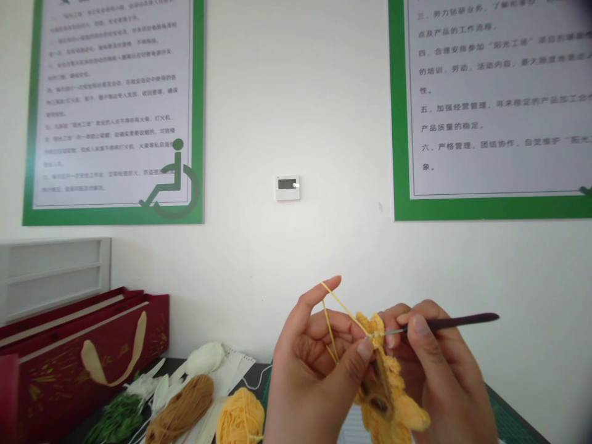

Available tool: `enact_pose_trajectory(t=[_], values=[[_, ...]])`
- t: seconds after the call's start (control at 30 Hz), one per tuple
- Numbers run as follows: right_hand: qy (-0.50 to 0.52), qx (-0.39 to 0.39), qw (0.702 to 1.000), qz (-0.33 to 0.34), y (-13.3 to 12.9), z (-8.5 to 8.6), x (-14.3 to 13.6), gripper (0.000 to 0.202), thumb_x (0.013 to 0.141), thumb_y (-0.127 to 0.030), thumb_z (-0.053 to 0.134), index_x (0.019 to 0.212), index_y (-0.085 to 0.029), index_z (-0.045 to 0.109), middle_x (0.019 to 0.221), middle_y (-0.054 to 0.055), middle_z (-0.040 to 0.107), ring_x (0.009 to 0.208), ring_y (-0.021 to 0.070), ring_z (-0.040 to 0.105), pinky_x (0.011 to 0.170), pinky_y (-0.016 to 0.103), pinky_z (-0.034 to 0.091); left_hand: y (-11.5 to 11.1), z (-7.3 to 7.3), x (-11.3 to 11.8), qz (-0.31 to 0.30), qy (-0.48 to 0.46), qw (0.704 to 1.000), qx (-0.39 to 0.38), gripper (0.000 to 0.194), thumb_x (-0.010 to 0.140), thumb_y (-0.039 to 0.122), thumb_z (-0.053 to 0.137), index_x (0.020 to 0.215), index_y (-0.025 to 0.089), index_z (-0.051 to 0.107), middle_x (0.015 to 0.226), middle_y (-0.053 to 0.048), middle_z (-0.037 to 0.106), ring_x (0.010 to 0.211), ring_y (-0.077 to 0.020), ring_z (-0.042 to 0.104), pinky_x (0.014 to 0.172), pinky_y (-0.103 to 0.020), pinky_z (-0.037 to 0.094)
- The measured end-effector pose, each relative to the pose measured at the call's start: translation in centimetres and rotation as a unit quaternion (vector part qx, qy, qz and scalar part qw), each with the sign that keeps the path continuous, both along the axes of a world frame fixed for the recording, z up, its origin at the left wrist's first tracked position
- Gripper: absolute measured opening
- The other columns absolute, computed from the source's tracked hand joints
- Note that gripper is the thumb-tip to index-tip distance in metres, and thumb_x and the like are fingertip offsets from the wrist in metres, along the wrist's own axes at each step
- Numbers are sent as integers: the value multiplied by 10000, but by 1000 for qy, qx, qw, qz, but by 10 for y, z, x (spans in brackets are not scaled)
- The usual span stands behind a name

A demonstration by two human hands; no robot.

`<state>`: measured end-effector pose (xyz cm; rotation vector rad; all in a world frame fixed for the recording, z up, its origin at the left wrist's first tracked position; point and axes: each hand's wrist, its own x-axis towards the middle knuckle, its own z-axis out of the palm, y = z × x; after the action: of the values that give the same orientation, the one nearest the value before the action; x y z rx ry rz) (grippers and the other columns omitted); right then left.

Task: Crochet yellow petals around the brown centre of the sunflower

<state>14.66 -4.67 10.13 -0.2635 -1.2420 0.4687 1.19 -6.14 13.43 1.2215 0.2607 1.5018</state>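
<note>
My left hand (319,364) pinches the edge of a yellow crochet piece (393,394) between thumb and fingers. Its raised index finger carries a strand of yellow yarn (342,299) that runs down to the stitches. A brown patch shows on the inner side of the piece, and part of it is hidden behind my fingers. In my right hand (439,357) is a crochet hook (462,320) with a dark handle, gripped between thumb and fingers. The hook's thin metal shaft points left, and its tip is at the stitches beside my left thumb.
Left of my hands lie a yellow yarn ball (240,416), a brown yarn skein (182,410), green yarn (115,419) and white yarn (206,359). Dark red gift bags (92,364) stand at the far left before a grey-white box (55,271). Green-framed posters (298,188) flank a wall thermostat (287,189).
</note>
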Motion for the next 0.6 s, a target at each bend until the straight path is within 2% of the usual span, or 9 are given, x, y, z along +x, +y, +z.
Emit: enact_pose_trajectory(t=[0.1, 0.23, 0.3, 0.4, 0.43, 0.47, 0.6], values=[[-14, 40, 997, -67, -4, 4, 1, 206, 1050, -230, 497, 880, -217, 612, 755, 15, 649, 712, 148, 693, 617, 240, 602, 0, 1, 0, 2, 1, 1000, -5, 620, 787, 139, 865, 1355, 201, 627, 758, 10, 702, 602, -120, 658, 605, -238, 543], [-82, 99, 980, -150, -16, 9, 10, 136, 1041, -159, 500, 1028, -218, 621, 826, 33, 719, 769, 156, 727, 688, 270, 636, -3, 2, 0, 32, -1, 999, 0, 610, 808, 108, 828, 1369, 216, 614, 749, 18, 697, 619, -114, 651, 600, -220, 541], [-142, 153, 956, -207, -20, 11, 14, 135, 1012, -129, 539, 1085, -210, 620, 852, 54, 730, 828, 188, 745, 679, 294, 645, -4, 2, 0, 55, 4, 999, 3, 630, 816, 114, 824, 1391, 230, 593, 748, 26, 688, 629, -112, 656, 608, -212, 543], [-237, 239, 896, -290, -19, 13, 14, 211, 965, -84, 585, 1141, -182, 649, 866, 93, 736, 804, 208, 741, 617, 314, 649, -6, 2, 0, 80, 11, 997, 5, 647, 818, 122, 824, 1404, 243, 579, 750, 30, 689, 630, -101, 652, 621, -198, 549], [-229, 260, 882, -319, -16, 12, 13, 209, 964, -94, 590, 1141, -180, 659, 862, 104, 739, 767, 207, 734, 607, 330, 651, -7, 3, 0, 85, 12, 996, 5, 647, 817, 119, 821, 1404, 242, 579, 750, 28, 693, 625, -100, 645, 614, -195, 549], [-174, 299, 867, -357, -13, 11, 11, 171, 979, -128, 577, 1103, -192, 677, 802, 88, 724, 692, 191, 712, 557, 315, 631, -8, 3, 0, 88, 11, 996, 5, 653, 814, 114, 819, 1407, 239, 577, 749, 25, 695, 620, -101, 637, 603, -194, 549], [-168, 342, 826, -415, -1, 6, 5, 138, 979, -167, 602, 1037, -247, 698, 774, 54, 762, 660, 188, 731, 572, 341, 638, -9, 5, -3, 93, -2, 996, -2, 780, 803, 120, 834, 1489, 229, 481, 732, 27, 697, 611, -118, 624, 577, -210, 546]])
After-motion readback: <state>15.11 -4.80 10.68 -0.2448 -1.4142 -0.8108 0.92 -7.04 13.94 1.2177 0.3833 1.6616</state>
